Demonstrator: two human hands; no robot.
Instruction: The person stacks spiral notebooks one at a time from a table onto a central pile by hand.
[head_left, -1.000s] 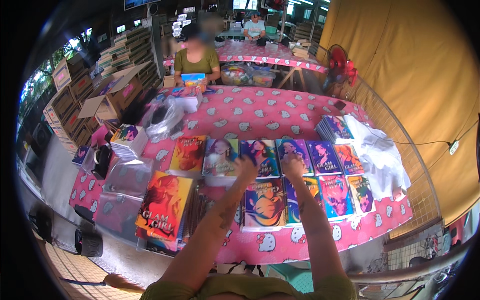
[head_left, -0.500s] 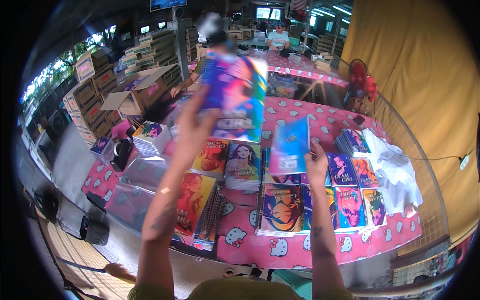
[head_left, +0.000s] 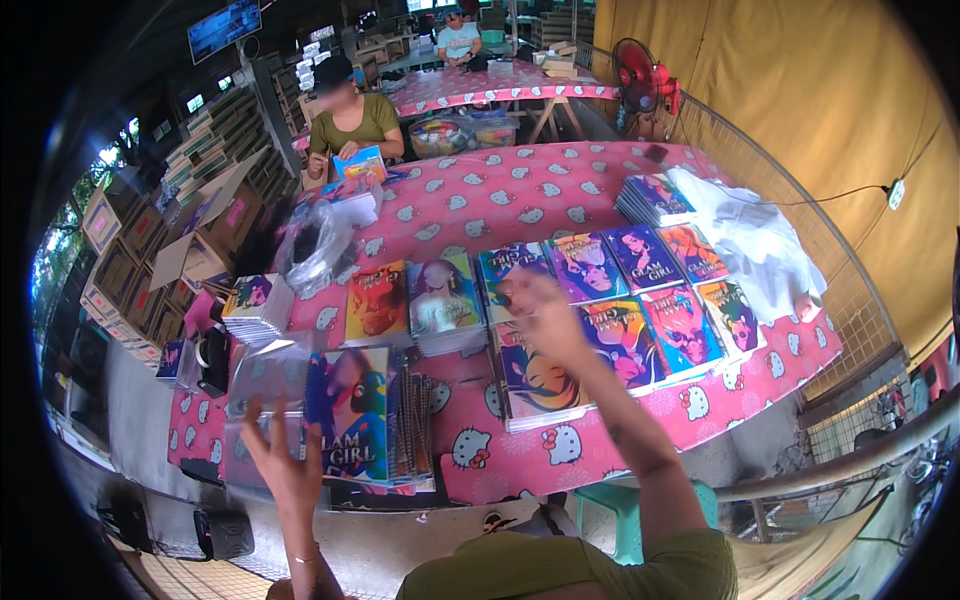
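Note:
My left hand (head_left: 284, 462) is spread open over clear plastic bags (head_left: 268, 378) at the near left of the table, its fingers on or just above the plastic. Right beside it, a blue-covered notebook (head_left: 347, 410) tops a stack of spiral notebooks (head_left: 408, 425). My right hand (head_left: 552, 322) hangs over or touches the notebook rows at the table's middle. Motion smears its fingers, and I can make out nothing held in them. Under its forearm are an orange-haired cover (head_left: 540, 378) and a yellow-and-purple notebook (head_left: 622, 340).
A notebook stack (head_left: 260, 308) stands at the left by a tape dispenser (head_left: 213, 360). White plastic (head_left: 745, 235) covers the right end. Cardboard boxes (head_left: 205, 240) rise at the far left. Across the table, a co-worker (head_left: 355, 125) handles a notebook. A red fan (head_left: 640, 75) stands behind.
Both raised notebooks have left my hands. My left hand has come down to the plastic bags, my right hand has moved left over the rows. A blue cover now tops the near-left stack.

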